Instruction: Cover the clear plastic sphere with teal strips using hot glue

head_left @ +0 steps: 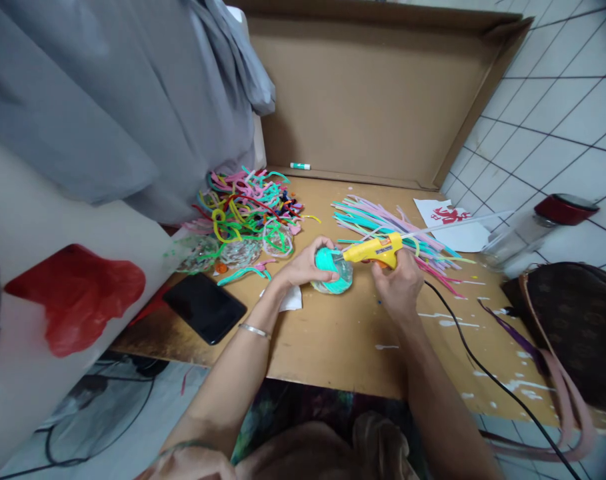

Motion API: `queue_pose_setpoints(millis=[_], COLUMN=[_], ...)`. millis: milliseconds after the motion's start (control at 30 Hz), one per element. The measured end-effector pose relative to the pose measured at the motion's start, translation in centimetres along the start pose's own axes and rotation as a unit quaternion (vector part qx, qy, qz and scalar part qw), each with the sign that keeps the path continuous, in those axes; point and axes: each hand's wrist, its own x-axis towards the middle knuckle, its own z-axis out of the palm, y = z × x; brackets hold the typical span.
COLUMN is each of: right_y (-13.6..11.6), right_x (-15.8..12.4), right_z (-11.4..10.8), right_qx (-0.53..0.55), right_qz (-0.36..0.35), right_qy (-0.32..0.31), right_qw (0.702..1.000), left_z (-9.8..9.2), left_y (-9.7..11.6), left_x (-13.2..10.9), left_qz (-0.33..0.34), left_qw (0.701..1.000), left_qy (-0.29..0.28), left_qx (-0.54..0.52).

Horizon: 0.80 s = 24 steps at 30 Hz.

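Observation:
My left hand [310,262] grips a small round object [339,283], partly covered in turquoise fuzzy strands with clear material showing at its lower right. My right hand [401,283] is wrapped round the handle of a yellow glue gun [375,250]. The gun points left, and its nozzle is at the upper right side of the round object; whether it touches cannot be made out. A long clear glue stick [457,223] sticks out of the back of the gun. Under my left wrist lies a small white piece [291,299].
Tangled coloured pipe cleaners [243,207] lie at the back left, straight ones [367,217] behind the gun. A black phone [204,308] is left. At the right are a glass bottle [527,230], a brown bag [573,320] and a black cable [470,350]. Cardboard [357,100] stands behind.

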Motion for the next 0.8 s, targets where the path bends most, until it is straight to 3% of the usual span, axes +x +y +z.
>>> queue_pose_setpoints(millis=[467, 800], right_y=[0.14, 0.12], right_x=[0.09, 0.1], right_z=[-0.29, -0.27], right_qx=[0.005, 0.007], right_qz=[-0.025, -0.053], right_qy=[-0.016, 0.02], right_qw=[1.0, 0.998], left_z=[-0.1, 0.05], left_y=[-0.18, 0.51], left_x=[-0.02, -0.17], left_qz=[0.01, -0.016], left_qw=[1.0, 1.0], left_qy=[-0.004, -0.004], left_qx=[0.005, 0.017])
